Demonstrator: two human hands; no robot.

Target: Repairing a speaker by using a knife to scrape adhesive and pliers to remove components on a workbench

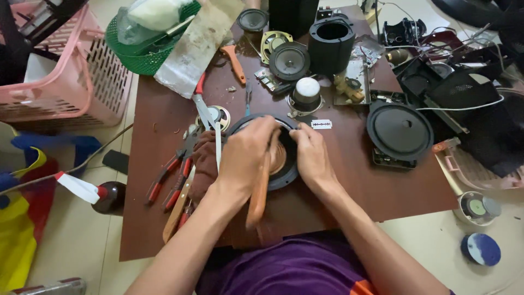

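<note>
L hand (248,155) gripping wooden-handled tool (260,188) over speaker (286,175); R hand (311,153) fingers curled on speaker

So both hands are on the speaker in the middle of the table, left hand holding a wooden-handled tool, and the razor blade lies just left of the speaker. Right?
Not quite: the head view shows the razor blade just right of the speaker, not left. The rest holds: left hand grips the wooden-handled tool, right hand rests on the speaker.

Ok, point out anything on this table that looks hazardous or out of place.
A bare razor blade lies loose on the brown table, just beyond the right hand and the speaker both hands work on. An unguarded blade that close to fingers looks risky. The left hand grips a wooden-handled tool.
</note>
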